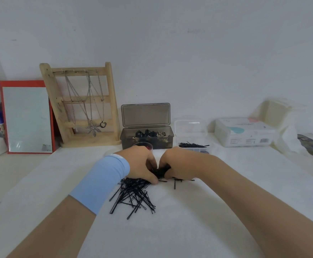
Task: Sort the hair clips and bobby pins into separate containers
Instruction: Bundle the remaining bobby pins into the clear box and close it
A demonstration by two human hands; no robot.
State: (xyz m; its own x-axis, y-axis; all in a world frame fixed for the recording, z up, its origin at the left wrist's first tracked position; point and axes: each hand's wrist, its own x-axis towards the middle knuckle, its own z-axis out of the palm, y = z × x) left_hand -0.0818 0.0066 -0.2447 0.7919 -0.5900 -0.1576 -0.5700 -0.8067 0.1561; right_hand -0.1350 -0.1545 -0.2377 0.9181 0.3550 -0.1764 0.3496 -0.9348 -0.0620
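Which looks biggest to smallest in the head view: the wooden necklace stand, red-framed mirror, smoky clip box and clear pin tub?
1. Wooden necklace stand
2. Red-framed mirror, slightly smaller
3. Smoky clip box, open lid included
4. Clear pin tub
All sit at the back wall, similarly far.

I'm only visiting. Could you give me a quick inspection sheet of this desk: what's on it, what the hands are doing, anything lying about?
Surface: white-covered table, with loose bobby pins heaped at its centre.
Job's things: dark box, lid up, holds hair clips; clear tub beside it, with more pins.
Clutter: wooden necklace stand, red-framed mirror, tissue pack.
Grips: left hand and right hand both curl onto a bunch of pins at the heap's far edge.
Cables: nothing seen.
Surroundings: plain white wall.
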